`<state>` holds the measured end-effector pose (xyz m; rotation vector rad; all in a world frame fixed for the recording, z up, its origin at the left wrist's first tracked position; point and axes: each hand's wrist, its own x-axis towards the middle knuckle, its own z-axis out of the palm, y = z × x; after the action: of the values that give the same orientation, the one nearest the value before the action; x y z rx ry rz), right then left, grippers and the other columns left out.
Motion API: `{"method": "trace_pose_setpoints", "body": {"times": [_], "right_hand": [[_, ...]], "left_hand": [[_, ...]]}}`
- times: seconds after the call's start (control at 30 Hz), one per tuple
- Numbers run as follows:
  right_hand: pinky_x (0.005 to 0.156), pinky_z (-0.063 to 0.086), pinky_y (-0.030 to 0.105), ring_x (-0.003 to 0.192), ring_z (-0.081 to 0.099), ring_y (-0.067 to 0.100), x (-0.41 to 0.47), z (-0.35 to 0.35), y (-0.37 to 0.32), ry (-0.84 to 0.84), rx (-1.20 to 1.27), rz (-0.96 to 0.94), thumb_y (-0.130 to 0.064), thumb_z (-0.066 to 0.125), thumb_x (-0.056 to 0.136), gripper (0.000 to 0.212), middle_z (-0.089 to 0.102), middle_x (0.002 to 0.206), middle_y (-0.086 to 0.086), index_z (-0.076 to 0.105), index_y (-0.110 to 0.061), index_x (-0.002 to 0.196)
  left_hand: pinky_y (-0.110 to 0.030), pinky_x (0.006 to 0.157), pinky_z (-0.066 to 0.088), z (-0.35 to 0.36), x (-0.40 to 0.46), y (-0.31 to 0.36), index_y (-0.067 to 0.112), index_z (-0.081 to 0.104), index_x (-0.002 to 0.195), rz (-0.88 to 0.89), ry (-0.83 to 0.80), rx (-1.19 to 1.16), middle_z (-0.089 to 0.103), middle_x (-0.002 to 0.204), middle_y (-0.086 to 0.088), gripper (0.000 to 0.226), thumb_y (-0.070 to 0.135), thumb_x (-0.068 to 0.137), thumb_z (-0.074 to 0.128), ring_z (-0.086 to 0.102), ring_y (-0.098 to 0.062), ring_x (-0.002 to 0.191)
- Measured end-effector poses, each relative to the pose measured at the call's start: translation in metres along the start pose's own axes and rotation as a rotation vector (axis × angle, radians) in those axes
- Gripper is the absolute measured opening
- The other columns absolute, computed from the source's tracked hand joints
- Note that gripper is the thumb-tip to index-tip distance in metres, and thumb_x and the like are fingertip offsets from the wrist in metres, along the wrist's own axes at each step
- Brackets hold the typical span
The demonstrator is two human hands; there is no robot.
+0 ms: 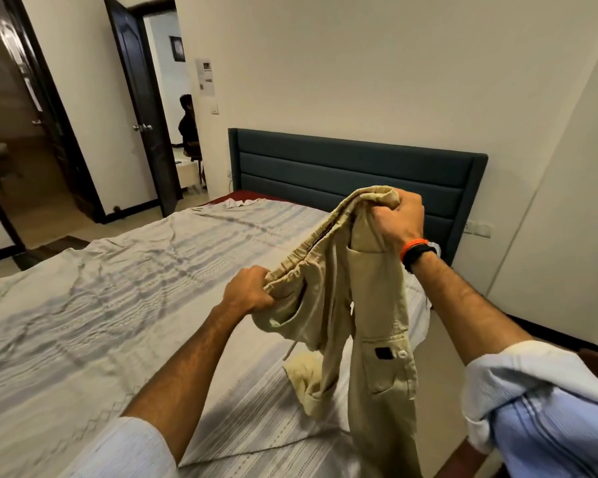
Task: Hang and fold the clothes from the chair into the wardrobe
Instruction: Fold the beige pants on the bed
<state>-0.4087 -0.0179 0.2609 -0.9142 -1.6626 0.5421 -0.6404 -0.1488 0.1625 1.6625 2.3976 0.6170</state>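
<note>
Over a bed [118, 305], a person's left hand [247, 293] and right hand [399, 219] clamp their fingers on the waistband of beige trousers [370, 339], the right higher; the legs hang straight down, hems brushing the sheet.

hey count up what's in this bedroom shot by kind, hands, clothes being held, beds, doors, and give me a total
Hands: 2, left hand and right hand, both gripping the waistband
Khaki trousers: 1
Bed: 1
Dark doors: 2, near door and far-left door
Total: 6
</note>
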Motion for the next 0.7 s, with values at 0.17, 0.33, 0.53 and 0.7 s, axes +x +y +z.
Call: {"method": "trace_pose_setpoints", "body": {"times": [0.17, 0.33, 0.53, 0.7], "right_hand": [[0.057, 0.042, 0.004, 0.07, 0.061, 0.008, 0.007, -0.028, 0.012, 0.028, -0.054, 0.046, -0.004, 0.063, 0.081, 0.016, 0.067, 0.077, -0.001, 0.075, -0.013, 0.086], [0.059, 0.043, 0.014, 0.066, 0.058, 0.007, 0.002, -0.048, 0.031, -0.034, -0.102, 0.075, -0.006, 0.067, 0.083, 0.011, 0.064, 0.072, -0.003, 0.072, -0.016, 0.081], [0.074, 0.048, 0.025, 0.079, 0.062, 0.014, 0.009, -0.058, 0.039, -0.012, -0.077, 0.091, -0.009, 0.07, 0.083, 0.012, 0.067, 0.08, -0.003, 0.076, -0.014, 0.092], [0.071, 0.05, 0.026, 0.074, 0.061, 0.012, 0.026, -0.062, 0.031, 0.008, -0.039, 0.042, -0.01, 0.07, 0.086, 0.008, 0.066, 0.08, -0.003, 0.074, -0.015, 0.091]], "left_hand": [[-0.026, 0.052, 0.042, -0.019, 0.005, -0.001, 0.016, 0.076, 0.075, -0.112, 0.206, -0.354, 0.068, 0.066, -0.001, 0.026, 0.039, 0.07, 0.086, 0.056, -0.012, 0.059], [-0.037, 0.078, 0.059, -0.046, 0.011, 0.021, 0.015, 0.073, 0.09, -0.268, 0.485, -0.738, 0.069, 0.085, -0.003, 0.041, 0.04, 0.064, 0.09, 0.065, -0.019, 0.08], [-0.03, 0.08, 0.05, -0.075, 0.027, 0.049, 0.009, 0.07, 0.114, -0.119, 0.512, -0.615, 0.069, 0.105, -0.006, 0.045, 0.039, 0.082, 0.077, 0.063, -0.021, 0.095], [-0.036, 0.086, 0.053, -0.094, 0.033, 0.059, 0.009, 0.071, 0.112, -0.102, 0.584, -0.555, 0.072, 0.11, -0.012, 0.042, 0.04, 0.084, 0.075, 0.066, -0.029, 0.102]]}}
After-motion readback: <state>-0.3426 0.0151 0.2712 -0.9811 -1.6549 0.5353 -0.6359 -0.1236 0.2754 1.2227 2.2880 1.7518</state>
